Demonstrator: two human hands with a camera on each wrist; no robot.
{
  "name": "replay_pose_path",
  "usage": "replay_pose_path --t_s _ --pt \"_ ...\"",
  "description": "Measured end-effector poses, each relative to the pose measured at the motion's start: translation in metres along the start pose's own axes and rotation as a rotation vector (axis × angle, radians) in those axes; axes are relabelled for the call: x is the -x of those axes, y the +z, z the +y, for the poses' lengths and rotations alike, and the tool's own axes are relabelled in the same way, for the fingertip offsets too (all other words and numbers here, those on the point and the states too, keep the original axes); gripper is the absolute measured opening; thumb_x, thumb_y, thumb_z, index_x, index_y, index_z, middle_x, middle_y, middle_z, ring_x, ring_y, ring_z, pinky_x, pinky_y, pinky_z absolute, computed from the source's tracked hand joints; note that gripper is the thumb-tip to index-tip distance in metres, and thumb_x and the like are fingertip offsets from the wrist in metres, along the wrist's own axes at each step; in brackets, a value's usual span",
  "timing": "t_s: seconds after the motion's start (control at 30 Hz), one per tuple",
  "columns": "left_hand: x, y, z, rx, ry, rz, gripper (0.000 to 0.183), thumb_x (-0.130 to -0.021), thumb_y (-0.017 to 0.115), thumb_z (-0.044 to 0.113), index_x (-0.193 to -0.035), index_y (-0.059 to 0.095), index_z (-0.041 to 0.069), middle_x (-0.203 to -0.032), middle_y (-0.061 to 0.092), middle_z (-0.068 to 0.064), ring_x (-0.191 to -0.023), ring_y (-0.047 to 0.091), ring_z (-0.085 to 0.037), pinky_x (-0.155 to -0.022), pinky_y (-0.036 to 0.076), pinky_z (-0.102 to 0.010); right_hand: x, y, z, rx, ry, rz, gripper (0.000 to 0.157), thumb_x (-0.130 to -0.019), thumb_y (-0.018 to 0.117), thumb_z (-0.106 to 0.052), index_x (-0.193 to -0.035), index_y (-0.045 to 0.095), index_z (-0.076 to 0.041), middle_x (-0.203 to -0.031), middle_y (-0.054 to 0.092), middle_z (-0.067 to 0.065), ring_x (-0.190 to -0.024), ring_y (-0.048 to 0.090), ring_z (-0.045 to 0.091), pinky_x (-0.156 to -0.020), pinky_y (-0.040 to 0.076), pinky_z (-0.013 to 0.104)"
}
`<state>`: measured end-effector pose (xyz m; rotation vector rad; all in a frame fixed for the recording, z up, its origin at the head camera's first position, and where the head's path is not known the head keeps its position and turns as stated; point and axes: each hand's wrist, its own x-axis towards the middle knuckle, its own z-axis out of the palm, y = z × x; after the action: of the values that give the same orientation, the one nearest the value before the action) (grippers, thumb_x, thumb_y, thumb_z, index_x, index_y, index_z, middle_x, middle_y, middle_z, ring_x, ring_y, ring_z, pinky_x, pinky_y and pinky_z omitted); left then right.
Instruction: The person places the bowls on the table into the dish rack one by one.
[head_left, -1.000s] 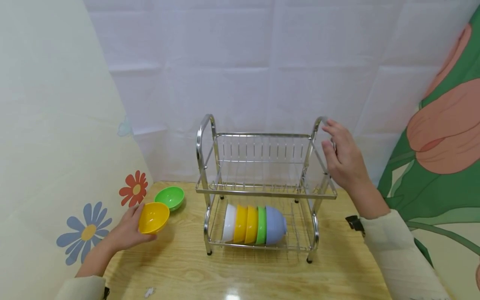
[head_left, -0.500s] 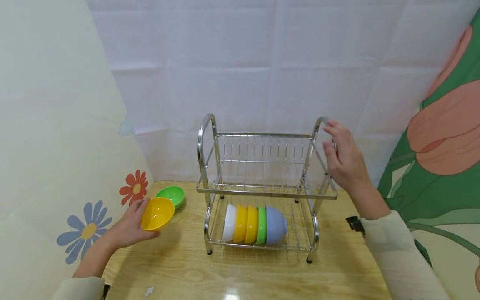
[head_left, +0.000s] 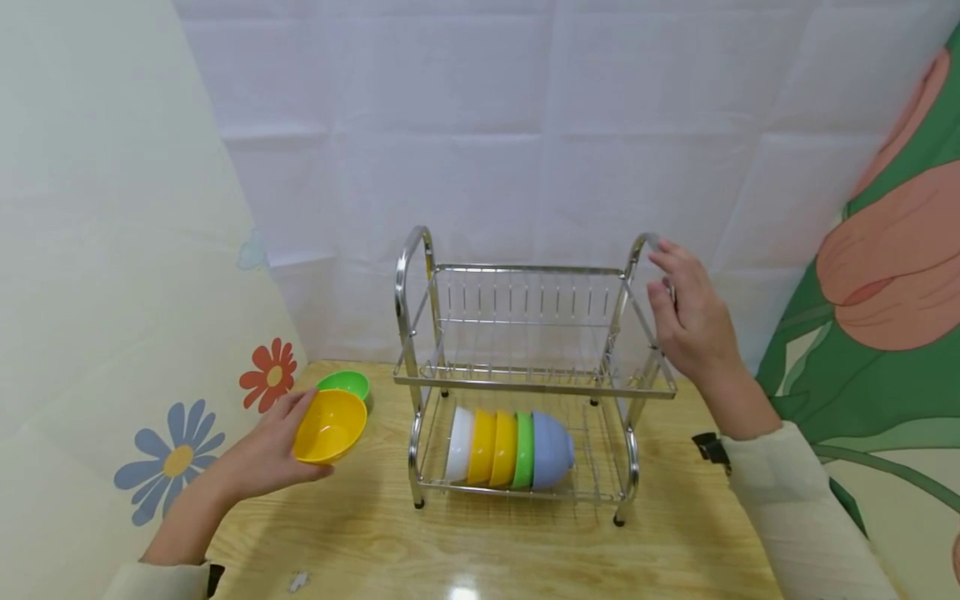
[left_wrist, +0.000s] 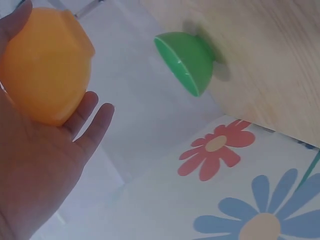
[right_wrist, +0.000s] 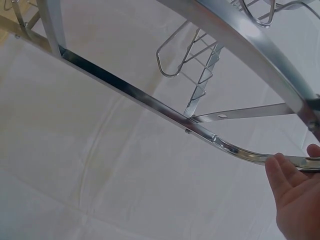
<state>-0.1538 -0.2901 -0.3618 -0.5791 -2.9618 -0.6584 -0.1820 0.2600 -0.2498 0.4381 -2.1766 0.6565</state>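
My left hand (head_left: 273, 446) grips a yellow bowl (head_left: 330, 427) by its side, thumb and fingers around it, its opening tilted toward the head camera. In the left wrist view, the bowl's outside (left_wrist: 45, 65) lies against the fingers. Behind it, a green bowl (head_left: 347, 383) sits on the table, partly hidden by the yellow one. My right hand (head_left: 693, 321) holds the curved right handle of a metal two-tier dish rack (head_left: 536, 387); in the right wrist view its fingers (right_wrist: 282, 172) lie at the tube. A row of bowls stands on edge on the lower tier: white (head_left: 459, 446), yellow (head_left: 492, 448), green (head_left: 523, 450) and blue (head_left: 551, 450).
The rack stands on a wooden table (head_left: 360, 533) in front of a white cloth backdrop (head_left: 480, 133). Flower-printed panels (head_left: 180, 458) flank it on both sides. A small white scrap (head_left: 298, 581) lies near the front left.
My left hand has carried the yellow bowl to the right and slightly upward in the head view, covering more of the green bowl. My right hand stays at the rack handle.
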Motion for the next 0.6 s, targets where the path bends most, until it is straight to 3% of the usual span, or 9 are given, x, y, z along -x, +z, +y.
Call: replay_pose_path --t_s 0.23,0.6 --pt "0.002 -0.003 0.018 -0.022 0.054 0.005 0.115 -0.069 0.088 0.047 -0.154 0.028 0.000 -0.146 0.035 -0.014 -0.121 0.048 -0.034 -0.091 0.057 -0.052 0.000 0.000 0.001 -0.008 -0.010 0.009 0.042 -0.104 0.047 -0.014 -0.144 0.048 -0.003 -0.157 0.041 0.013 -0.138 0.045 0.041 -0.105 0.040 0.064" --pt "0.006 -0.007 0.042 -0.026 0.093 0.008 0.115 -0.070 0.088 0.049 -0.158 0.026 0.007 -0.151 0.034 -0.013 -0.124 0.048 -0.033 -0.094 0.056 -0.052 0.000 0.000 0.000 0.000 -0.002 0.004 0.042 -0.104 0.046 -0.016 -0.144 0.047 -0.003 -0.157 0.041 0.013 -0.135 0.046 0.042 -0.102 0.042 0.065"
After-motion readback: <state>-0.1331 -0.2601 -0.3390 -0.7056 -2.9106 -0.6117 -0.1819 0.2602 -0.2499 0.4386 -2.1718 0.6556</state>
